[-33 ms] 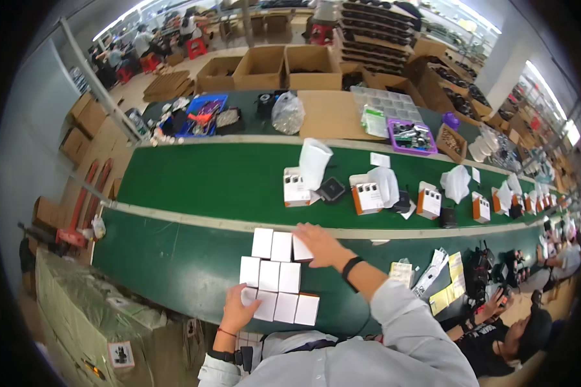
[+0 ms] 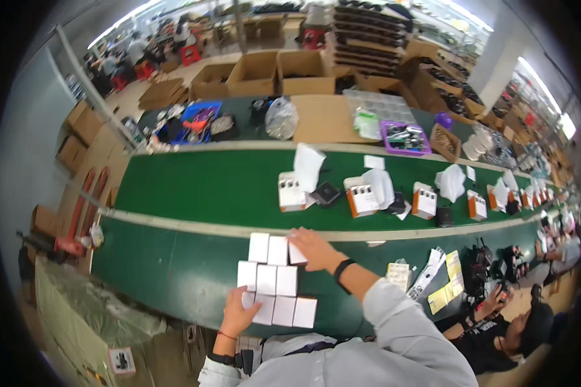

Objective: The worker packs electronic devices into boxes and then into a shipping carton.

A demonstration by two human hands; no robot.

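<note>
Several small white boxes (image 2: 266,280) lie close together in three rows on the dark green table in front of me. My left hand (image 2: 238,315) grips the leftmost white box (image 2: 247,299) of the nearest row, its thumb lying over the top. At the right end of the farthest row, my right hand (image 2: 313,250) reaches over another white box (image 2: 296,255), with fingers on its far side and thumb near its close side. That box is partly hidden under the hand. A thin gap separates the nearest row from the middle one.
Beyond a pale rail, a green belt (image 2: 193,184) carries orange-and-white printed boxes (image 2: 363,198), black devices (image 2: 325,193) and white bags. Yellow sheets (image 2: 446,293) lie right of my arm. A co-worker (image 2: 507,335) sits at the lower right. Wrapped cartons (image 2: 77,316) stand at the left.
The whole view has shifted slightly, with the scene sitting a little lower and further left. Both hands stay on the same white boxes, and the rows look nearly unchanged.
</note>
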